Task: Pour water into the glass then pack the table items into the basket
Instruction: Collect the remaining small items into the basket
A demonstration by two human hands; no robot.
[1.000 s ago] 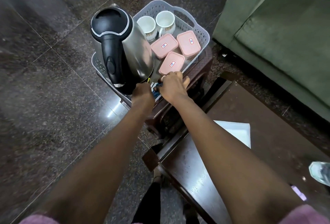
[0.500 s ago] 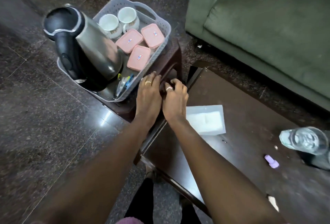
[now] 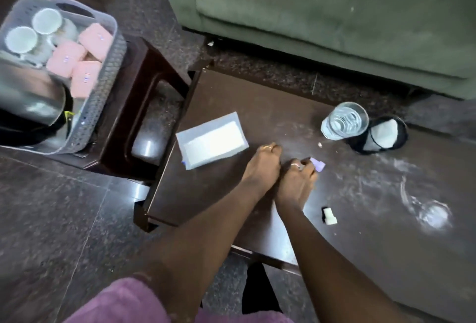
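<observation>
Both hands had left the basket (image 3: 103, 106) and crossed to mid-table (image 3: 257, 95). The right hand (image 3: 296, 181) pinched a small purple piece (image 3: 319, 164) in its fingers. The left hand (image 3: 262, 165) lay beside it, fingers curled under; whether they held anything I couldn't tell. The filled glass (image 3: 343, 121) stood just beyond, the basket well off left on a stool (image 3: 154, 65).

Dark surface (image 3: 257, 95) bearing: white packet (image 3: 212, 140) just left of left grip (image 3: 262, 165); purple piece (image 3: 318, 164) touching right grip (image 3: 296, 181); glass of water (image 3: 343, 121) and black round base (image 3: 381, 134) beyond it; small white piece (image 3: 330, 217) nearer.
</observation>
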